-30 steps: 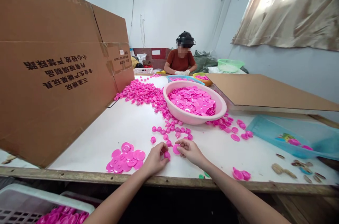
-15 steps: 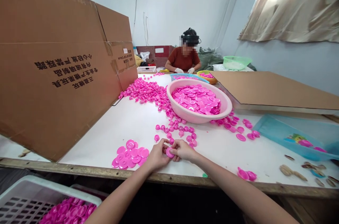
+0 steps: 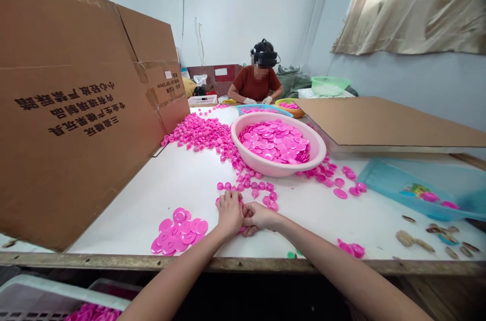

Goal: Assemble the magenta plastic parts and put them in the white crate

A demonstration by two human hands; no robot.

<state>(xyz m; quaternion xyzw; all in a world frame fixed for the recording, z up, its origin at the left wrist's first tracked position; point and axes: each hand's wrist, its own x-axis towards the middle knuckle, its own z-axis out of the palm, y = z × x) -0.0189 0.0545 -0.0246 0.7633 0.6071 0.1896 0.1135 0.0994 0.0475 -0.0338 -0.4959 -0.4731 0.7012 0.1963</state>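
At the near-left corner, below the desk (image 3: 266,194) edge, a white crate (image 3: 56,295) shows pink pieces inside. Just past the near edge, both hands meet at the middle of the desk. The left hand (image 3: 230,213) lies palm down, fingers bent over a small pink piece (image 3: 217,202) that peeps out at its left side; whether they grip it I cannot tell. The right hand (image 3: 258,217) presses against it from the right, fingers curled in on themselves, and what they enclose is hidden.

Left of the hands, near the front edge, lies a small heap of flat pink discs (image 3: 178,230). Right of them, also by the near edge, sit two pink caps (image 3: 351,248). Beyond the hands a scatter of round pink caps (image 3: 250,190) leads up to a large pink basin (image 3: 279,146) full of discs at the desk's middle. A tall cardboard sheet (image 3: 76,108) stands along the left edge, a flat one (image 3: 379,123) lies on the right side. At the far edge a person in a brown shirt (image 3: 256,85) works with gloved hands.
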